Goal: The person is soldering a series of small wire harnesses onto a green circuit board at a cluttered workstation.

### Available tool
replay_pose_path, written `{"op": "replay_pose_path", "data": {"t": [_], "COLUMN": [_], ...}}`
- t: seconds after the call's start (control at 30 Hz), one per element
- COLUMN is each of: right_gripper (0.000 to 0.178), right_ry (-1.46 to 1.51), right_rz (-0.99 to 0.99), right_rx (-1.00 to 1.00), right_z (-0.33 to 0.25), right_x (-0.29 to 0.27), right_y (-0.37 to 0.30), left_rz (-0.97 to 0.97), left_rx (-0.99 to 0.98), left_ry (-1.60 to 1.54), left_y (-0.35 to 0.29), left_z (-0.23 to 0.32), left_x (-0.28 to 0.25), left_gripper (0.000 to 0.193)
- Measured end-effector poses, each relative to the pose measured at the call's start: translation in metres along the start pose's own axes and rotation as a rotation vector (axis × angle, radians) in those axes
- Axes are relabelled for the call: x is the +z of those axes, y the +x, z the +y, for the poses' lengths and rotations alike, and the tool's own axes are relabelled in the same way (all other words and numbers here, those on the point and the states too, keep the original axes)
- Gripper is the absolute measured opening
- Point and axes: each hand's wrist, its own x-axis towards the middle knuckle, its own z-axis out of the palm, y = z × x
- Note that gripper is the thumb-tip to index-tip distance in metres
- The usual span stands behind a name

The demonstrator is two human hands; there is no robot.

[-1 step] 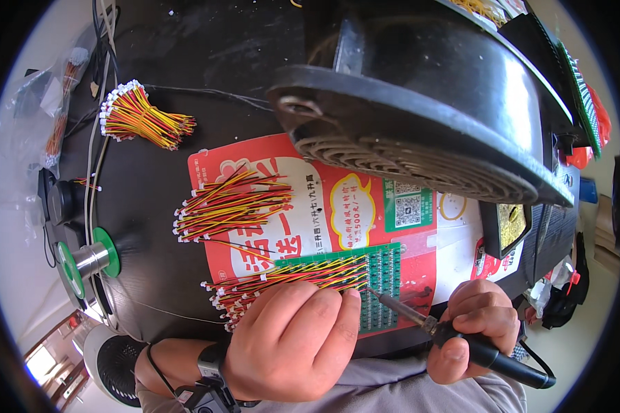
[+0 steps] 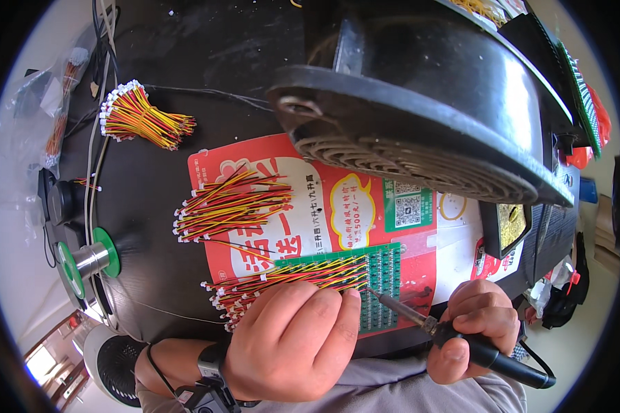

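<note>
My right hand (image 2: 481, 330) is closed round the black handle of a soldering iron (image 2: 492, 354). Its tip reaches left to the green circuit board (image 2: 386, 265), at the ends of a row of wires. My left hand (image 2: 293, 341) lies over the board's near left part, fingers curled and pressed together by the iron's tip; what they pinch is hidden. Red, yellow and black wires (image 2: 324, 270) with white connectors run across the board, their ends at its pads. A thin strand leads from a solder spool (image 2: 91, 261) toward my left hand.
A large black fan (image 2: 420, 117) overhangs the far right of the board. Loose wires (image 2: 234, 203) lie on the red printed sheet (image 2: 420, 275), and a wire bundle (image 2: 148, 115) sits farther left. A tip-cleaning sponge holder (image 2: 508, 227) stands at right. Cables (image 2: 93, 172) cross the left side.
</note>
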Motion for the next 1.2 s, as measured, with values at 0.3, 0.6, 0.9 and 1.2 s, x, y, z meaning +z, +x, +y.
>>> {"op": "replay_pose_path", "data": {"t": [0.3,0.6,0.9,1.2], "right_gripper": [0.032,0.031,0.028,0.027], "right_ry": [0.021,0.069,0.046,0.059], "right_rz": [0.018,0.049,0.001,-0.019], "right_rx": [0.002,-0.06,-0.093,-0.089], "right_z": [-0.002,0.004,0.009,0.007], "right_x": [-0.003,-0.01,-0.014,-0.014], "right_y": [0.0,-0.003,-0.005,-0.005], "left_rz": [0.064,0.153,0.114,-0.076], "left_rx": [0.037,0.082,-0.161,-0.143], "left_ry": [-0.047,-0.09,0.058,0.169], "left_y": [-0.001,0.005,0.012,0.009], "left_z": [-0.004,-0.013,-0.048,-0.059], "left_x": [0.005,0.011,-0.055,-0.054], "left_gripper": [0.03,0.026,0.029,0.024]}}
